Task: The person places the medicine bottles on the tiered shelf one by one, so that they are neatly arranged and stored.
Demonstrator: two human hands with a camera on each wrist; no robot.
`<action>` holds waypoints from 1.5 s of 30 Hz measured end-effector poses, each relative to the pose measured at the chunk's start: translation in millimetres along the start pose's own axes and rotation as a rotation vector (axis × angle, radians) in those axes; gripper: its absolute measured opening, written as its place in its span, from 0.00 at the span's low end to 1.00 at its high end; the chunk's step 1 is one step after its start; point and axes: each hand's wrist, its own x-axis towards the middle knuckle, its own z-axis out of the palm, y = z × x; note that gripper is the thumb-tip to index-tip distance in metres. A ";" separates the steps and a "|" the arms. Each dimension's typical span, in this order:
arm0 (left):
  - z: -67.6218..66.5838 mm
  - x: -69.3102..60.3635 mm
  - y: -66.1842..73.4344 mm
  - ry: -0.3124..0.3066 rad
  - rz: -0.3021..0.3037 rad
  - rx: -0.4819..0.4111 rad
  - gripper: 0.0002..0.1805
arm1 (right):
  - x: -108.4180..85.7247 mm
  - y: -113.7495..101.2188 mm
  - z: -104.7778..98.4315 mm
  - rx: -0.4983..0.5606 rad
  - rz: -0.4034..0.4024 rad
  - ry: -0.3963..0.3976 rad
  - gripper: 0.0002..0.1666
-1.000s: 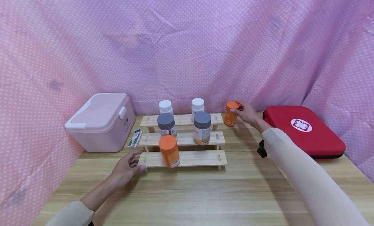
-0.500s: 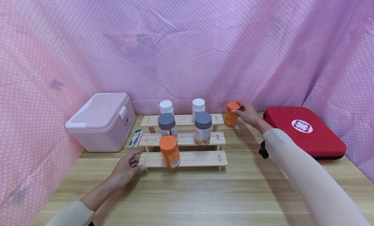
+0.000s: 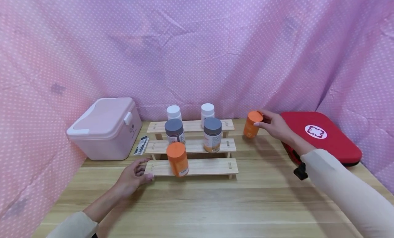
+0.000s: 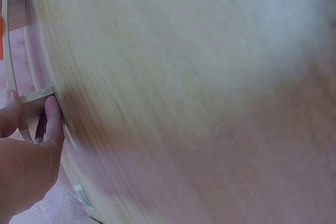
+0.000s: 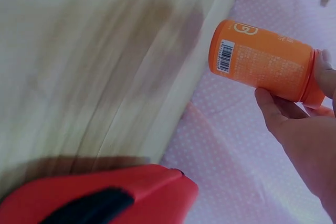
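Note:
My right hand (image 3: 277,127) grips an orange pill bottle (image 3: 251,129) near its cap, right of the stepped wooden rack (image 3: 212,167). In the right wrist view the bottle (image 5: 262,64) shows a barcode; my thumb and fingers are around its cap end. My left hand (image 3: 131,178) pinches the left end of the rack's lowest step, thumb in front. The left wrist view shows the fingers at the step's end support (image 4: 38,98). Another orange bottle (image 3: 178,159) stands on that step. Two grey-capped bottles (image 3: 212,137) are on the middle step, two white bottles (image 3: 207,115) on the top.
A pink lidded box (image 3: 104,128) stands left, with a small flat packet (image 3: 141,145) between it and the rack. A red first-aid case (image 3: 326,139) lies at the right, under and beside my right forearm. A pink dotted curtain (image 3: 197,53) hangs behind the wooden table (image 3: 191,207).
My right hand has moved the orange bottle rightward and slightly nearer, away from the rack and closer to the red case. My left hand stays at the rack's lowest step.

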 end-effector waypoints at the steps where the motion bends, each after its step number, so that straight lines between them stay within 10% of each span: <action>1: -0.1 0.0 -0.1 0.000 -0.001 0.003 0.37 | -5.9 -2.2 -2.5 -0.002 -0.008 -0.002 0.34; 21: -0.6 0.8 -0.8 0.004 0.019 -0.003 0.37 | -94.2 -60.2 -19.1 0.066 -0.083 -0.078 0.34; 45: 0.9 0.7 -1.1 -0.003 0.031 -0.008 0.37 | -79.3 -131.5 76.4 0.264 -0.149 -0.264 0.32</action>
